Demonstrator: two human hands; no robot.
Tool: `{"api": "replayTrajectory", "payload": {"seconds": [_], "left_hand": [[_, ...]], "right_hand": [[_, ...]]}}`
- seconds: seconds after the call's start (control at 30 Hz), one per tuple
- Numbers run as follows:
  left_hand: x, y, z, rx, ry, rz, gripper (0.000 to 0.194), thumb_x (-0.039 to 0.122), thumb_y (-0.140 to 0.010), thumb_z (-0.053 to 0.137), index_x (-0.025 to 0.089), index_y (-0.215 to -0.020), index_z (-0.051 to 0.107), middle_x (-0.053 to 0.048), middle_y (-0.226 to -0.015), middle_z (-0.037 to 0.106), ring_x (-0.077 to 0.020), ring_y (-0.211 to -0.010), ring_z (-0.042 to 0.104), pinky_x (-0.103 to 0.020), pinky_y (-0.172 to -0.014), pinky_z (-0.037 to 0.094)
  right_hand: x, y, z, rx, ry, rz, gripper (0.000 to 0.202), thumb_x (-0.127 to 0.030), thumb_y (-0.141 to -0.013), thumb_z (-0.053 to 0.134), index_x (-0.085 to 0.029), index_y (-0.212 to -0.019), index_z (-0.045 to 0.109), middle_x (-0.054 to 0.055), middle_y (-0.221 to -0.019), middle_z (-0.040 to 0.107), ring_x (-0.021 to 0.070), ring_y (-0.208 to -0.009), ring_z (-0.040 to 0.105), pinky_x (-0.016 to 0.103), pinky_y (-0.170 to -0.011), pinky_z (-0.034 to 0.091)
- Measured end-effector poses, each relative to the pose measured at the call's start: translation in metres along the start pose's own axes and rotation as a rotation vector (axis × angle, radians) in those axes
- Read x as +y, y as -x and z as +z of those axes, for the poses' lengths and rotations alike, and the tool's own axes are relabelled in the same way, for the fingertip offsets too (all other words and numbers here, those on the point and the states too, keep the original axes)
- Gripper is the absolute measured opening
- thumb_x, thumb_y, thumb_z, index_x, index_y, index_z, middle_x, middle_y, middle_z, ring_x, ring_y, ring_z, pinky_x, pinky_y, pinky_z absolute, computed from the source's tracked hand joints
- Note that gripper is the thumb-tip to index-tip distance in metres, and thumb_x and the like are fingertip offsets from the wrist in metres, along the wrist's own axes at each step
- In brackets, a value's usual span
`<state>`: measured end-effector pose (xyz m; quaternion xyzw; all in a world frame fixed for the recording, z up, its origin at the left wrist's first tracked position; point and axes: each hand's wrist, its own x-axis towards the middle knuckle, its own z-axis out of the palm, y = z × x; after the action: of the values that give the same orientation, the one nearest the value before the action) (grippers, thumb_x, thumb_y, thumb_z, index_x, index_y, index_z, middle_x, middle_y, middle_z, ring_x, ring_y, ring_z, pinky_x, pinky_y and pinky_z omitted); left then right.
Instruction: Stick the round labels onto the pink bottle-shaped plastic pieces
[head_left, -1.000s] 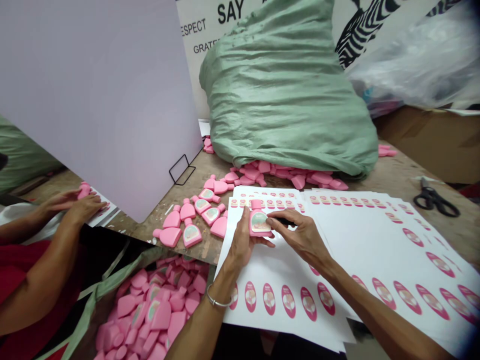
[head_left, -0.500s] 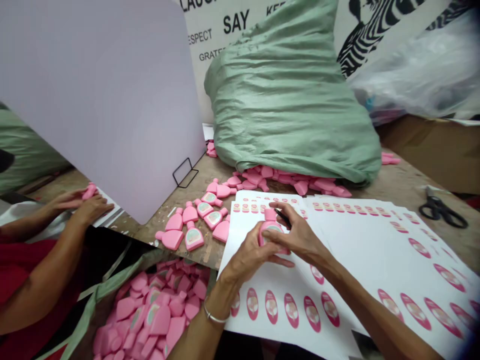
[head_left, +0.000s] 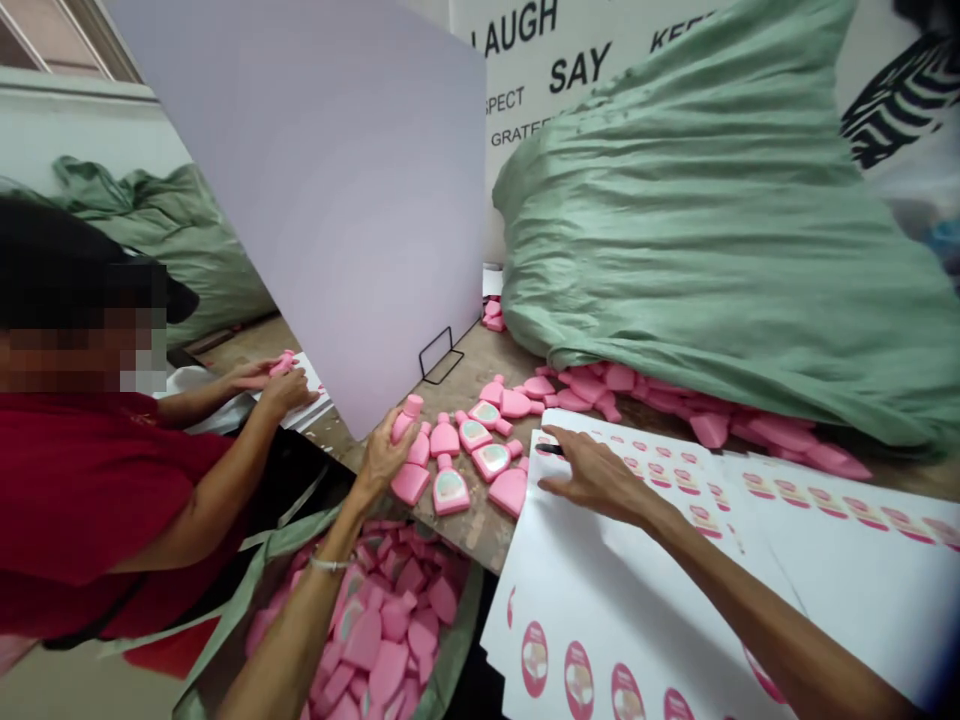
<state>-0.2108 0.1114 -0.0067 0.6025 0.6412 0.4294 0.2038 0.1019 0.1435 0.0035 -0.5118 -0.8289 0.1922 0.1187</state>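
My left hand (head_left: 382, 455) grips a pink plastic bottle (head_left: 406, 414) at the left end of a small group of pink bottles (head_left: 472, 455) lying on the wooden table (head_left: 465, 375). Some of these carry an oval label. My right hand (head_left: 596, 478) lies on the white sticker sheets (head_left: 600, 590), fingers stretched out, with a thin black tool (head_left: 550, 450) held at the fingertips. Pink oval stickers (head_left: 577, 685) run along the sheets' near edge.
A big green sack (head_left: 712, 260) spills pink bottles (head_left: 637, 385) onto the table behind the sheets. An open sack of pink bottles (head_left: 390, 640) sits below the table edge. A lilac board (head_left: 337, 180) on a wire stand (head_left: 441, 358) screens off a person in red (head_left: 90, 490) working at the left.
My left hand has carried the labelled bottle left, off the sheets, to the group on the table. My right hand let go of the bottle and stays on the sheets. The view swung left.
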Motion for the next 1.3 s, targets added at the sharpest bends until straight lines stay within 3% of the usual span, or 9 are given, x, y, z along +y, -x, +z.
{"api": "replayTrajectory", "payload": {"seconds": [0.2, 0.3, 0.47, 0.63, 0.83, 0.97, 1.13, 1.2, 1.3], "left_hand": [[-0.063, -0.05, -0.005, -0.224, 0.042, 0.081, 0.048, 0.045, -0.079, 0.056, 0.014, -0.114, 0.06, -0.009, -0.113, 0.066, -0.0236, -0.104, 0.059, -0.034, -0.093, 0.044], [-0.069, -0.063, 0.013, -0.308, 0.099, 0.11, 0.045, 0.045, -0.086, 0.044, 0.015, -0.112, 0.064, -0.01, -0.117, 0.065, -0.0236, -0.11, 0.057, -0.037, -0.099, 0.041], [-0.063, -0.064, 0.024, -0.395, 0.201, 0.148, 0.043, 0.043, -0.088, 0.04, 0.019, -0.112, 0.065, -0.008, -0.122, 0.063, -0.0215, -0.114, 0.056, -0.035, -0.102, 0.039], [-0.071, -0.014, -0.016, -0.406, 0.234, 0.054, 0.044, 0.043, -0.09, 0.038, 0.018, -0.115, 0.065, -0.007, -0.125, 0.061, -0.022, -0.118, 0.053, -0.035, -0.106, 0.033], [-0.075, 0.076, -0.081, -0.371, 0.17, -0.109, 0.045, 0.043, -0.089, 0.04, 0.014, -0.107, 0.069, -0.01, -0.122, 0.062, -0.0243, -0.115, 0.054, -0.034, -0.102, 0.037], [-0.074, 0.124, -0.108, -0.375, -0.011, -0.266, 0.038, 0.045, -0.086, 0.046, 0.018, -0.1, 0.069, -0.009, -0.107, 0.068, -0.0233, -0.1, 0.061, -0.032, -0.091, 0.044], [-0.06, 0.12, -0.112, -0.335, -0.23, -0.205, 0.035, 0.043, -0.087, 0.043, 0.019, -0.079, 0.067, -0.005, -0.079, 0.067, -0.0192, -0.075, 0.059, -0.027, -0.073, 0.046], [-0.047, 0.094, -0.094, -0.326, -0.183, -0.138, 0.036, 0.041, -0.089, 0.04, 0.018, -0.079, 0.065, -0.003, -0.077, 0.065, -0.0175, -0.072, 0.058, -0.025, -0.069, 0.045], [-0.024, 0.034, -0.038, -0.288, -0.115, 0.069, 0.029, 0.034, -0.087, 0.043, 0.017, -0.086, 0.067, -0.004, -0.084, 0.067, -0.0184, -0.079, 0.06, -0.027, -0.075, 0.046]], "right_hand": [[-0.021, -0.079, 0.009, -0.395, 0.17, 0.0, 0.108, -0.036, -0.052, 0.076, -0.009, -0.143, 0.024, 0.024, -0.137, 0.042, 0.039, -0.124, 0.04, 0.048, -0.095, 0.038], [-0.024, -0.103, 0.012, -0.514, 0.17, 0.016, 0.115, -0.044, -0.041, 0.081, -0.006, -0.138, 0.033, 0.024, -0.127, 0.052, 0.0378, -0.114, 0.051, 0.042, -0.09, 0.043], [-0.033, -0.1, 0.027, -0.524, 0.039, -0.094, 0.115, -0.055, -0.044, 0.079, -0.011, -0.139, 0.032, 0.019, -0.131, 0.052, 0.0348, -0.115, 0.052, 0.038, -0.092, 0.043], [-0.061, -0.065, 0.057, -0.49, 0.005, -0.15, 0.12, -0.062, -0.051, 0.073, -0.009, -0.145, 0.02, 0.024, -0.137, 0.044, 0.0399, -0.123, 0.044, 0.045, -0.097, 0.038], [-0.133, -0.015, 0.111, -0.562, -0.018, -0.301, 0.108, -0.05, -0.065, 0.07, -0.013, -0.148, 0.011, 0.022, -0.132, 0.048, 0.0371, -0.118, 0.048, 0.044, -0.096, 0.037], [-0.165, 0.02, 0.122, -0.648, -0.007, -0.401, 0.091, -0.045, -0.069, 0.068, -0.014, -0.145, 0.026, 0.021, -0.13, 0.051, 0.0355, -0.119, 0.046, 0.048, -0.101, 0.031], [-0.133, 0.008, 0.074, -0.558, -0.102, -0.357, 0.05, -0.041, -0.076, 0.059, -0.023, -0.123, 0.055, 0.01, -0.108, 0.065, 0.0268, -0.101, 0.059, 0.036, -0.086, 0.043], [-0.098, -0.016, 0.049, -0.404, -0.045, -0.2, 0.044, -0.037, -0.079, 0.055, -0.023, -0.121, 0.056, 0.009, -0.104, 0.067, 0.0246, -0.096, 0.062, 0.031, -0.078, 0.044], [-0.036, -0.058, 0.022, -0.059, 0.121, 0.045, 0.047, -0.033, -0.082, 0.049, -0.017, -0.127, 0.05, 0.013, -0.108, 0.065, 0.0264, -0.099, 0.06, 0.033, -0.078, 0.042]]}}
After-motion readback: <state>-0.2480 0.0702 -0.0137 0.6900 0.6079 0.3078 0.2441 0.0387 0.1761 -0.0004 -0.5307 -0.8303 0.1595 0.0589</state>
